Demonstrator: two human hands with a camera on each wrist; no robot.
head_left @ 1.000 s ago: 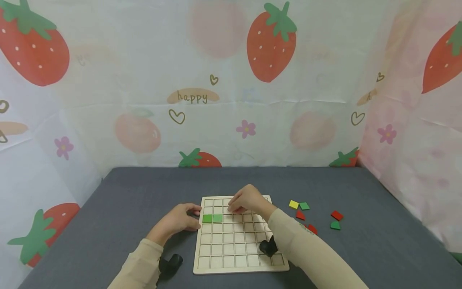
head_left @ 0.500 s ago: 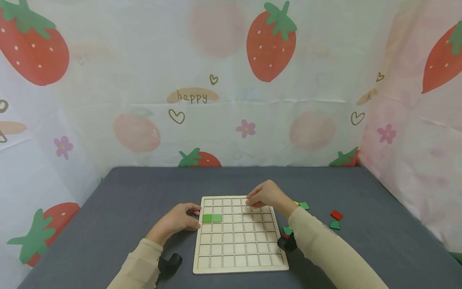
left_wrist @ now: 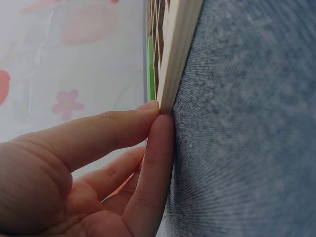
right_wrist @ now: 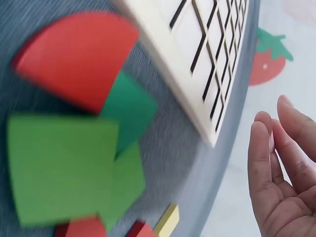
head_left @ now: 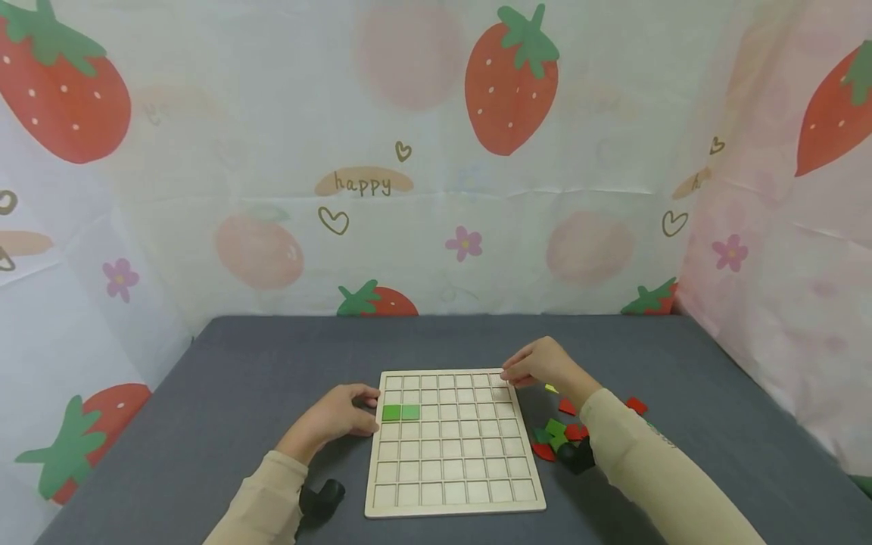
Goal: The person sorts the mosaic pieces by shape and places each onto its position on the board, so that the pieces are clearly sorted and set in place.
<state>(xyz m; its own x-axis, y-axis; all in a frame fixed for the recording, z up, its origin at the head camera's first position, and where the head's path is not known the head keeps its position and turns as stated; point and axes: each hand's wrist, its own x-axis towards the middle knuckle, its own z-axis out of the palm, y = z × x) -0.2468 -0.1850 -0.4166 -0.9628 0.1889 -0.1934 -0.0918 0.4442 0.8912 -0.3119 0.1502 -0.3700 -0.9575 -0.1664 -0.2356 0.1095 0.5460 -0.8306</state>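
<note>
The backdrop [head_left: 436, 182] reads "happy" on a peach oval [head_left: 364, 182]; a right-hand oval [head_left: 692, 183] seemingly shows "h".

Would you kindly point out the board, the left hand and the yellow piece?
Board [head_left: 451, 449]: head view, a bare cell near its middle.
Left hand [head_left: 334, 412]: head view, back of the hand.
Yellow piece [right_wrist: 167, 221]: right wrist view, its visible face.

The right wrist view blurs the nearest green piece [right_wrist: 64, 168] and crops the board [right_wrist: 183, 44] at the top

Behind a dark grey table [head_left: 286, 352], a pale backdrop [head_left: 272, 121] with red strawberries [head_left: 512, 98] and purple flowers [head_left: 464, 244]
</note>
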